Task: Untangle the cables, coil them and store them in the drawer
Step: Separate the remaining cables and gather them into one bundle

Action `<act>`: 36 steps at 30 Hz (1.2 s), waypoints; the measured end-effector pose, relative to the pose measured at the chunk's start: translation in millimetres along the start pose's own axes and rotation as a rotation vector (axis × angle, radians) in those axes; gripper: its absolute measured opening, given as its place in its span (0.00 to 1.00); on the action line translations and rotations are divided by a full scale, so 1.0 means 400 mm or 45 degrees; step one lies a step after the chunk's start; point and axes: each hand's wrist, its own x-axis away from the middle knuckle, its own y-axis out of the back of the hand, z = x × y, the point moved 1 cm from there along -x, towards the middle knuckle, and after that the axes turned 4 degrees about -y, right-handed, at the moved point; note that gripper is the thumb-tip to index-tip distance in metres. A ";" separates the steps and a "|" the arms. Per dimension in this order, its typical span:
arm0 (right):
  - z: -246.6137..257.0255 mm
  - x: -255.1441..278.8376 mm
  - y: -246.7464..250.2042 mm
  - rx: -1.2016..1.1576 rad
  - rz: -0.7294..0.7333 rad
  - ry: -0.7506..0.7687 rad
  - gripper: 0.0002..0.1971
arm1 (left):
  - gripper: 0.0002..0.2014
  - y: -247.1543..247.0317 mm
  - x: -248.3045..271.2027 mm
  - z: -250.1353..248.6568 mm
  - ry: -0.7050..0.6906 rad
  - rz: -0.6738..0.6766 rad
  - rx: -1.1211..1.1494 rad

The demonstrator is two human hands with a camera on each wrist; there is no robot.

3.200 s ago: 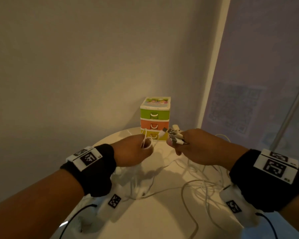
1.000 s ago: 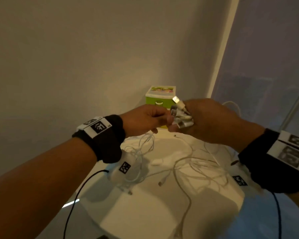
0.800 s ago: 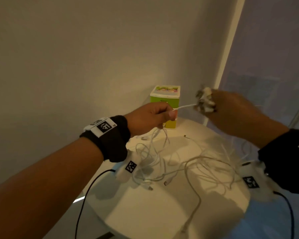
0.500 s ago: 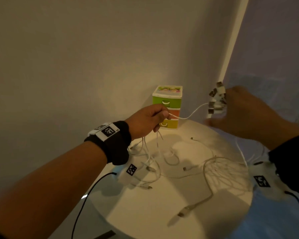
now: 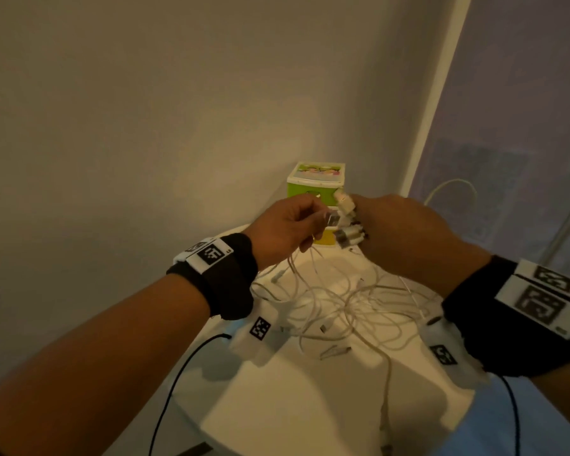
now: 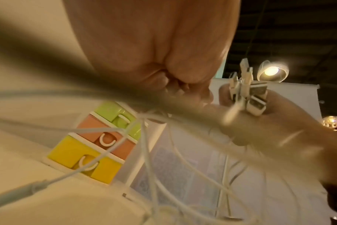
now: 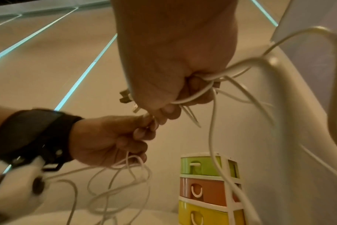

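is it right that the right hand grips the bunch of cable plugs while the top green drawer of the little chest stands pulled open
Not quite. The green drawer is shut, flush with the orange and yellow drawers below it; the right wrist view shows this best. The rest holds: the right hand has its grip on the bunch of cable plugs, in front of the little chest.

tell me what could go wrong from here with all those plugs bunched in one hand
1. The right hand grips a cluster of plugs while the cables below hang crossed over each other; pulling the one plug the left hand pinches may tighten the tangle.
2. Loose ends trail off the front edge of the round table; a tug could drag more over.
3. Strands hang in front of the small drawer unit; a snagged loop might tip it.
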 end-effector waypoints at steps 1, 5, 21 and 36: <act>-0.012 -0.006 0.004 -0.071 -0.048 -0.006 0.11 | 0.10 0.005 0.005 0.004 0.018 0.017 -0.005; -0.066 -0.030 0.021 -0.178 -0.270 -0.138 0.07 | 0.12 0.020 0.016 0.042 0.070 0.043 0.030; 0.046 -0.075 -0.072 0.049 0.036 0.372 0.20 | 0.13 0.046 0.013 0.030 0.046 0.033 -0.034; -0.125 -0.099 -0.010 -0.015 -0.169 -0.232 0.10 | 0.13 0.095 0.040 0.064 0.204 -0.047 -0.486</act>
